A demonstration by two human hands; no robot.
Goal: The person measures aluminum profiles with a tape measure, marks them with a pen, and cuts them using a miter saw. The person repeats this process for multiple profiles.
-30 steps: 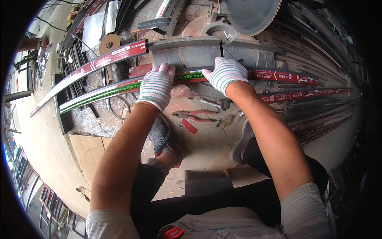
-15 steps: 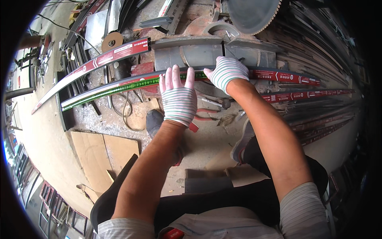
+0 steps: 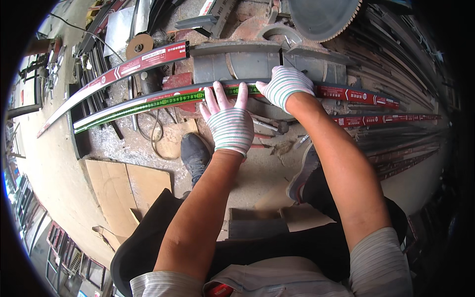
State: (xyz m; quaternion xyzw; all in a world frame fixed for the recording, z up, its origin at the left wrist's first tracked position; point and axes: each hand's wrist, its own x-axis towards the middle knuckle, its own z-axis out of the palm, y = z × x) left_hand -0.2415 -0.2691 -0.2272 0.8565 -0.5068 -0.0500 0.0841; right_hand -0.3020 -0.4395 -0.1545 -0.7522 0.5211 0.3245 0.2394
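A long metal profile (image 3: 356,95) with red and white film lies across the front of me. A green tape measure blade (image 3: 143,107) is stretched along its near side, from the left end to my hands. My left hand (image 3: 229,123), in a striped white knit glove, has its fingers spread over the blade near the middle. My right hand (image 3: 288,88), gloved alike, is closed over the profile just to the right, thumb pointing left along the blade. Its other fingers are largely hidden, and I see no tape case.
A large round saw blade (image 3: 324,17) stands at the back right, behind a grey metal bed (image 3: 255,67). Another red-filmed profile (image 3: 118,74) lies at the back left. Pliers (image 3: 267,126), cardboard (image 3: 123,193) and several stacked profiles at right surround my feet.
My left hand has slid slightly right along the tape, its fingers spread wider. My right hand stays on the profile. The whole view has shifted a little.
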